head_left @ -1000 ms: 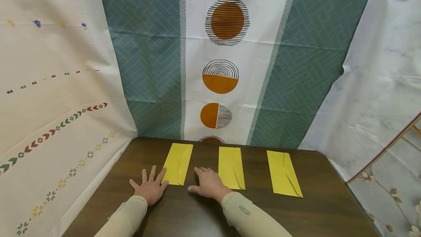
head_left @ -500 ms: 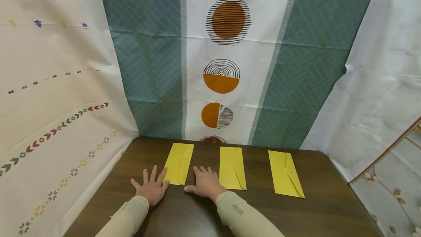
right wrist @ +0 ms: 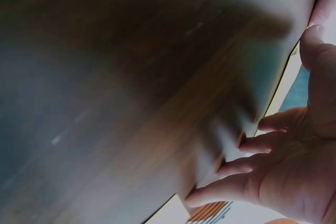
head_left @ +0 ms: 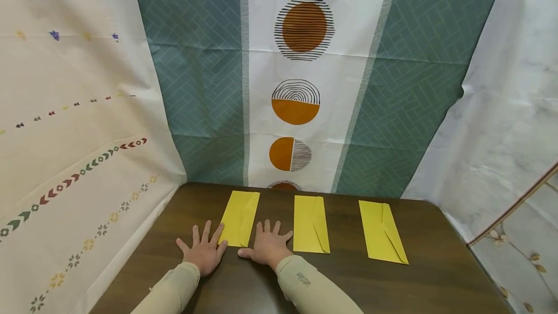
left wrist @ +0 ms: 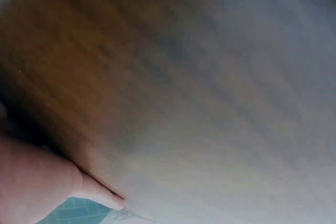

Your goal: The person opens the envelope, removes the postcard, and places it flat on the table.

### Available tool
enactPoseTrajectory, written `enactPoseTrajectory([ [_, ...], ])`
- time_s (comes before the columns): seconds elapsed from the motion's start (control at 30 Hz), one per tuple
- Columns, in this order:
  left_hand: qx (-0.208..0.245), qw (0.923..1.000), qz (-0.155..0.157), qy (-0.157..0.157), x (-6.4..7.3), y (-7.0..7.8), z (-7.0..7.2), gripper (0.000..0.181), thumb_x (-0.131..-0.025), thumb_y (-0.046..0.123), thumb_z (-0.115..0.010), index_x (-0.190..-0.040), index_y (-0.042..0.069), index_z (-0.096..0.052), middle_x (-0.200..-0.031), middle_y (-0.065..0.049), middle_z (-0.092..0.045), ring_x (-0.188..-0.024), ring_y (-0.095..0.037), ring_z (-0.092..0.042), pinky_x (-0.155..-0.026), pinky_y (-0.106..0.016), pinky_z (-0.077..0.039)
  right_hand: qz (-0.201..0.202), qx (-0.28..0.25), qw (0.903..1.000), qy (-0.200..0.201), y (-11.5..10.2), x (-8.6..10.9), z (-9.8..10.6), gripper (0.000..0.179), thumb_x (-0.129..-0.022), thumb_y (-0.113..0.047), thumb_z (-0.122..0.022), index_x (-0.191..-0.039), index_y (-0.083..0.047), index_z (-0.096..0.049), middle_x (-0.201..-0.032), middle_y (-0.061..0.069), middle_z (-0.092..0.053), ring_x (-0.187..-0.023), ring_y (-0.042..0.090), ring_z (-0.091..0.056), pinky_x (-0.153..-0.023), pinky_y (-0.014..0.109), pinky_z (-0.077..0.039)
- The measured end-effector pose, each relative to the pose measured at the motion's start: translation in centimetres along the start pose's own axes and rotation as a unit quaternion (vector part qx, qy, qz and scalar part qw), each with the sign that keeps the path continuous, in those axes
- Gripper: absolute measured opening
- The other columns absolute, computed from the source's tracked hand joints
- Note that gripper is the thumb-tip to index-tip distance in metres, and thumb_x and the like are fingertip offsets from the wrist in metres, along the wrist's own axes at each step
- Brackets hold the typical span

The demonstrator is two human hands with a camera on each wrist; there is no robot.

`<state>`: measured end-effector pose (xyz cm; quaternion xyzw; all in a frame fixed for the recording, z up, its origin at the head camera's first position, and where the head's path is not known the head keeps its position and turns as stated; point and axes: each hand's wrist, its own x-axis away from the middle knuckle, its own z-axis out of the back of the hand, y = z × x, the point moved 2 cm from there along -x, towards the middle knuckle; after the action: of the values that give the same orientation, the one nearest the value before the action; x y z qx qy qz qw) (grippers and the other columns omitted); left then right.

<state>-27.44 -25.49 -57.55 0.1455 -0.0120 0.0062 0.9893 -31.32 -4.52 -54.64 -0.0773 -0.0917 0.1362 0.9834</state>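
Three yellow envelopes lie apart on a dark wooden table (head_left: 348,280). In the head view, the left envelope (head_left: 240,214) has my left hand (head_left: 204,255) at its near left corner, fingers spread and overlapping its edge. My right hand (head_left: 269,246) has its fingers spread between that envelope and the middle envelope (head_left: 308,222), little finger close to the middle one's left edge. Farther right is the right envelope (head_left: 379,229), away from both hands. The right wrist view shows the right hand's fingertips (right wrist: 197,196) down at the tabletop. Nothing is held in either hand.
A green and white patterned cloth (head_left: 200,76) hangs behind the table's far edge. Cream fabric (head_left: 87,159) with printed motifs borders the left side. On the right is a pale marbled cloth (head_left: 501,110) with a floral print below.
My right hand has shifted left and its fingers have spread out against the table. The left hand stays in place, and the envelopes lie as before. The view has shifted slightly.
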Motion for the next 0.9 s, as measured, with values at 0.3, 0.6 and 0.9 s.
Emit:
enactPoseTrajectory([
  [0.3,0.005,0.9999,0.004,-0.008,0.0,-0.1,-0.1,0.064,-0.113,0.052,-0.041,-0.170,0.026,-0.029,-0.177,-0.026,-0.015,-0.159,-0.066,-0.003,-0.103,-0.097,0.011,-0.041,-0.017,0.9990,0.005,-1.5,0.0,-0.2,0.121,-0.081,-0.095,-0.056,-0.165,-0.008,-0.041,-0.174,0.015,-0.035,-0.160,0.051,-0.029,-0.110,0.089,-0.028],
  [0.6,0.000,1.0000,0.003,0.009,-0.5,-0.2,-0.8,0.066,-0.112,0.060,-0.036,-0.169,0.026,-0.033,-0.177,-0.023,-0.020,-0.159,-0.065,-0.009,-0.104,-0.097,0.010,-0.079,-0.018,0.9957,0.045,-2.0,-0.9,-0.5,0.118,-0.082,-0.095,-0.054,-0.160,-0.006,-0.049,-0.168,0.019,-0.043,-0.156,0.053,-0.037,-0.106,0.089,-0.035],
  [0.9,0.001,0.9999,0.009,0.009,0.1,-0.1,-0.4,0.065,-0.112,0.057,-0.041,-0.168,0.025,-0.034,-0.177,-0.024,-0.021,-0.158,-0.066,-0.009,-0.103,-0.098,0.010,-0.080,-0.008,0.9955,0.050,-2.6,-1.3,-0.8,0.114,-0.085,-0.090,-0.057,-0.158,-0.003,-0.050,-0.166,0.021,-0.045,-0.155,0.053,-0.039,-0.105,0.088,-0.036],
])
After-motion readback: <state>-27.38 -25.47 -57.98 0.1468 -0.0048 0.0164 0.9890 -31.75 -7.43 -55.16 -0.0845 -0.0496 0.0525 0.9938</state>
